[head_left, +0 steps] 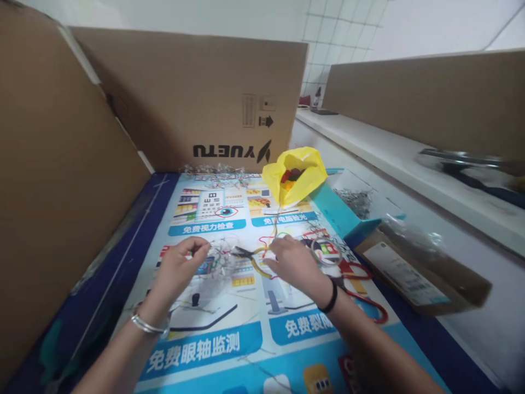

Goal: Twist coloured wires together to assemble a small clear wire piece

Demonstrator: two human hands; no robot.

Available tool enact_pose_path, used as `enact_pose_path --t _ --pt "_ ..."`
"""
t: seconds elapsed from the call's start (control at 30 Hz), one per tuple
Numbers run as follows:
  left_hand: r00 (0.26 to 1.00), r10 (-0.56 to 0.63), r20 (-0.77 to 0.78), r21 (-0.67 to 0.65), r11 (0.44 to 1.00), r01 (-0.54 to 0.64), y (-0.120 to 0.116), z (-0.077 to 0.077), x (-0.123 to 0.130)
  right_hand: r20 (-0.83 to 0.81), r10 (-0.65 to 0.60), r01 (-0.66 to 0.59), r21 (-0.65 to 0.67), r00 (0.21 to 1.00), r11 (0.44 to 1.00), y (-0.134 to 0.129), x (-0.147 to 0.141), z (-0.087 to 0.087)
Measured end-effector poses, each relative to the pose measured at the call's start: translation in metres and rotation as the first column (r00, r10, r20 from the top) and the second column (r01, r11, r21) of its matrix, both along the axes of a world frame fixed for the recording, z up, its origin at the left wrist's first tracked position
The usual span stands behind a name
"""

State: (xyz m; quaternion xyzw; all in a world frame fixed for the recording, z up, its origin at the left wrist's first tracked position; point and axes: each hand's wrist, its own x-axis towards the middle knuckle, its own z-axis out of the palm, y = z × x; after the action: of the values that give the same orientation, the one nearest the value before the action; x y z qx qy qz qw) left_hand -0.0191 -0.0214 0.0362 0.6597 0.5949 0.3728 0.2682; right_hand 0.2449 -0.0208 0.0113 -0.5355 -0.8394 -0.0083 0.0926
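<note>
My left hand is closed in a pinch at the left edge of a loose tangle of thin wires, whose strands reach its fingertips. My right hand grips the yellow handles of a pair of pliers. Their dark jaws point left and lie against the tangle's right side. Beyond my right hand, thin red and yellow strands run up toward an opened yellow bag with red, dark and orange items inside. Red-handled scissors lie partly under my right wrist, beside a clear ring-shaped roll.
A printed poster sheet covers the table. Cardboard panels stand at the back and left. More wire scraps lie along the back edge. At right are a turquoise box holding metallic scraps, an open cardboard box and a white ledge.
</note>
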Motion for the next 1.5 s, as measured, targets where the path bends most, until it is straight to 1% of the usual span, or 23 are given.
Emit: enact_pose_path --t 0.03,0.1,0.2,0.33,0.43,0.57,0.63,0.83,0.93,1.07,1.13,1.23,1.3,1.37,1.43,1.5 --pt "1.0 -0.018 0.005 -0.001 1.0 0.018 0.0 0.0 0.002 -0.018 0.048 -0.048 -0.021 0.999 0.999 -0.003 -0.008 -0.004" --pt "0.999 -0.027 0.024 0.008 1.0 0.027 -0.001 0.001 0.004 -0.013 0.085 -0.085 -0.036 0.996 0.996 -0.008 -0.021 -0.012" --pt "0.996 -0.058 0.066 -0.021 0.998 0.059 -0.001 -0.001 0.004 0.035 0.09 -0.088 -0.054 0.995 0.995 -0.007 -0.031 -0.02" --pt "0.984 -0.097 0.152 -0.056 0.993 0.106 -0.001 -0.006 0.003 0.041 0.091 -0.088 -0.064 0.995 0.994 -0.002 -0.033 -0.019" --pt "0.975 -0.111 0.192 -0.073 0.989 0.127 0.0 -0.008 0.003 0.06 0.116 -0.111 -0.073 0.991 0.991 0.004 -0.033 -0.018" --pt "0.974 -0.095 0.205 -0.079 0.99 0.114 0.001 -0.01 0.001 0.105 0.162 -0.148 -0.132 0.981 0.98 0.014 -0.034 -0.018" --pt "0.975 -0.086 0.204 -0.085 0.991 0.106 0.002 -0.011 0.0 0.144 0.177 -0.156 -0.141 0.974 0.978 0.019 -0.037 -0.019" --pt "0.96 -0.082 0.268 -0.127 0.985 0.12 0.004 -0.013 -0.001 0.272 0.204 -0.202 -0.037 0.941 0.979 0.027 -0.045 -0.023" --pt "0.944 -0.084 0.32 -0.138 0.981 0.135 0.004 -0.013 0.0 0.278 0.205 -0.217 0.014 0.939 0.976 0.026 -0.044 -0.023" --pt "0.912 -0.101 0.398 -0.173 0.968 0.183 0.003 -0.009 0.001 0.261 0.21 -0.231 0.053 0.942 0.971 0.024 -0.04 -0.022" --pt "0.902 -0.105 0.419 -0.187 0.962 0.199 0.002 -0.007 0.002 0.261 0.19 -0.212 0.061 0.947 0.975 0.024 -0.038 -0.025" --pt "0.892 -0.106 0.44 -0.2 0.957 0.212 0.001 -0.004 0.003 0.25 0.127 -0.15 0.074 0.96 0.986 0.025 -0.039 -0.033" --pt "0.888 -0.106 0.447 -0.208 0.953 0.219 0.001 -0.004 0.003 0.22 0.058 -0.076 0.075 0.974 0.994 0.026 -0.04 -0.039" --pt "0.891 -0.108 0.441 -0.211 0.952 0.22 0.001 -0.004 0.003 0.174 -0.013 0.005 0.046 0.985 0.999 0.029 -0.04 -0.041" --pt "0.894 -0.112 0.434 -0.217 0.95 0.225 0.002 -0.005 0.002 0.093 -0.048 0.049 -0.003 0.994 0.999 0.031 -0.038 -0.039" --pt "0.895 -0.116 0.431 -0.229 0.945 0.233 0.002 -0.007 0.002 -0.057 -0.038 0.036 -0.033 0.998 0.999 0.031 -0.032 -0.032"
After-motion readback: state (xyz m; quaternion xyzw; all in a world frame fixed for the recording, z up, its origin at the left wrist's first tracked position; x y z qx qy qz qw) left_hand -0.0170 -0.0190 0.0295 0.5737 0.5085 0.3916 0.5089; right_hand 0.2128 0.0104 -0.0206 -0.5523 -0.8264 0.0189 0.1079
